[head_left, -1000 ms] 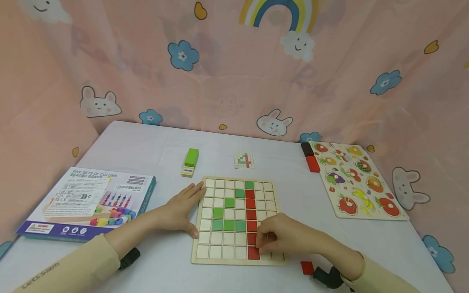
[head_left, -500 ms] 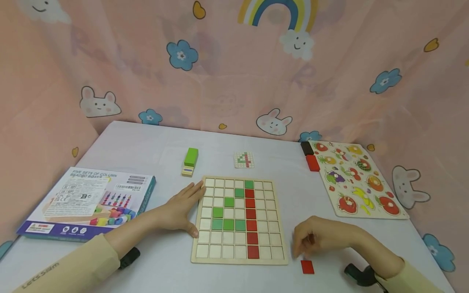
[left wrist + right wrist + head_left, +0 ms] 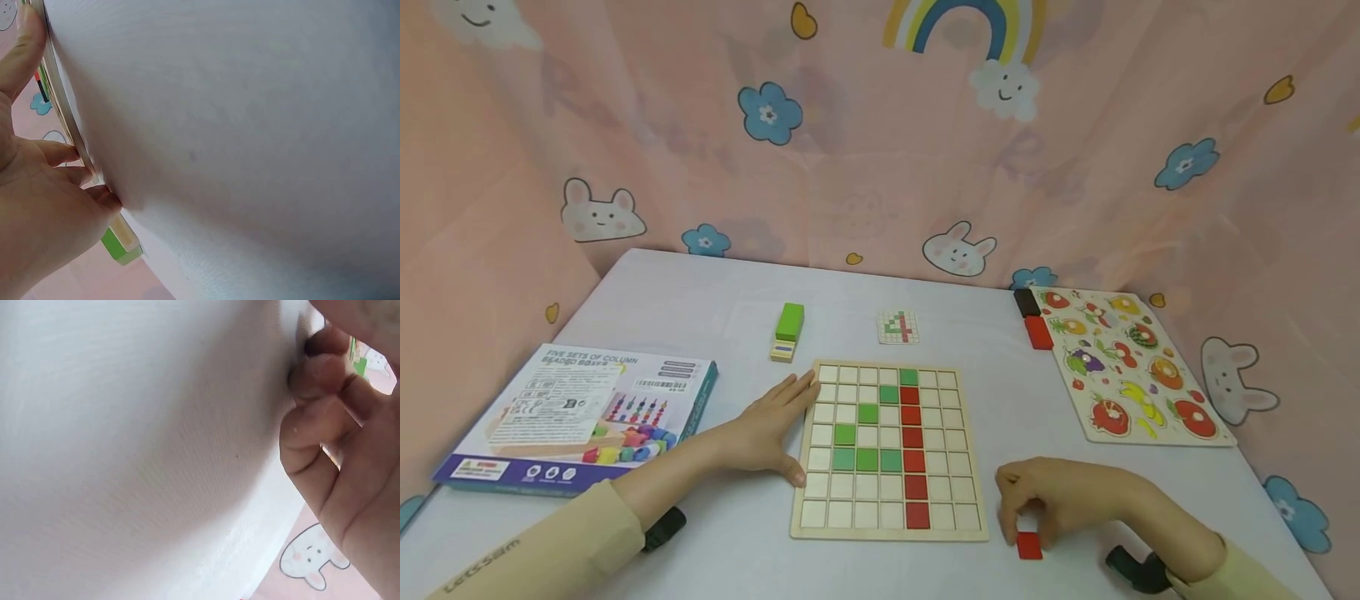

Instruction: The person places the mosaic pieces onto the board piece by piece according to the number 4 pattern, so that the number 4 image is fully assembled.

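Note:
A wooden grid board [image 3: 890, 534] lies on the table with green tiles [image 3: 867, 459] in a stepped line and row, and a column of red tiles [image 3: 917, 515]. My left hand [image 3: 763, 433] rests at the board's left edge, fingers spread and fairly straight; the left wrist view shows its fingers [image 3: 76, 175] against that edge. Right of the board, my right hand [image 3: 1063, 497] has thumb and fingers bent around the sides of a loose red square tile [image 3: 1029, 547] on the table. The right wrist view shows curled fingers [image 3: 319, 425], with the tile hidden.
Behind the board lie a small pattern card [image 3: 898, 327] and a green block with pale pieces [image 3: 787, 323]. A boxed toy set [image 3: 580, 417] is at left. At right are a fruit picture board [image 3: 1138, 367], a red block [image 3: 1038, 332] and a black block [image 3: 1027, 302].
My right hand has moved from the lower red column rightward off the board, then down to the loose red tile. The left hand stays at the board's edge.

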Demonstrator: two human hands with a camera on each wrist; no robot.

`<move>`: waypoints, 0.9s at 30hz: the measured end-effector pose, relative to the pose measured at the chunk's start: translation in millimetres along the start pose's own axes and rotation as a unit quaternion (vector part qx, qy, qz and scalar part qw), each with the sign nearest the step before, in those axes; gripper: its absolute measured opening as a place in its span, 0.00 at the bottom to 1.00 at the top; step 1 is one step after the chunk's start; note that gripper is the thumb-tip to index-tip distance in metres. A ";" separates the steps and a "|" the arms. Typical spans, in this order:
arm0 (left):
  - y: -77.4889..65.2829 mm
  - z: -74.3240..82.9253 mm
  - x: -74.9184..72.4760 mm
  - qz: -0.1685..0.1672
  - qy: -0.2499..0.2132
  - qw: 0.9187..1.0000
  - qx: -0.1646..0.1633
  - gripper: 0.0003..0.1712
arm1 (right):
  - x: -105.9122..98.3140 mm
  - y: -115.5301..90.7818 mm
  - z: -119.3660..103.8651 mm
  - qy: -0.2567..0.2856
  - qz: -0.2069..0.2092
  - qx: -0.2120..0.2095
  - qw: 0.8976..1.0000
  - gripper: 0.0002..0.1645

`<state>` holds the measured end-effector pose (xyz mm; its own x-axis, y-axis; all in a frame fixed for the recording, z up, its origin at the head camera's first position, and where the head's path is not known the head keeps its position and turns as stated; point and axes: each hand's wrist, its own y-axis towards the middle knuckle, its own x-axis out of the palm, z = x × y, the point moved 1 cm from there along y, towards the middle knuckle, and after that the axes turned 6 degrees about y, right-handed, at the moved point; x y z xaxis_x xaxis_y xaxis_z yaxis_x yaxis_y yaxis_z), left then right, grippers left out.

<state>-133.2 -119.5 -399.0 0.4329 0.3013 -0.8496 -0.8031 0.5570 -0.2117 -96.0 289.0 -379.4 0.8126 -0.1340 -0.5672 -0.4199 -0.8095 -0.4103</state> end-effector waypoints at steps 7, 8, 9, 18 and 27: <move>-0.3 0.4 -0.2 -0.002 -0.006 1.000 -0.003 0.75 | -4.7 4.9 -1.5 -0.016 0.045 0.047 0.998 0.20; -0.3 0.2 -0.1 -0.002 -0.007 1.000 -0.003 0.75 | -6.4 5.8 -0.5 -0.016 0.054 0.052 0.997 0.19; -0.3 0.2 0.1 -0.002 -0.008 1.000 -0.003 0.75 | -8.3 6.7 0.3 -0.012 0.064 0.056 0.996 0.18; 0.1 -1.5 1.3 -0.004 -0.014 1.000 -0.006 0.75 | -26.4 20.5 0.1 -0.015 0.163 0.048 0.985 0.09; 0.2 -2.4 2.2 -0.003 -0.016 1.000 -0.007 0.75 | -30.1 52.3 -12.5 0.003 0.243 0.012 0.970 0.07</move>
<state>-133.4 -120.6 -402.0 0.4501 0.3223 -0.8328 -0.8061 0.5479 -0.2236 -137.4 243.6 -374.9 0.5190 -0.5001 -0.6932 -0.7632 -0.6364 -0.1122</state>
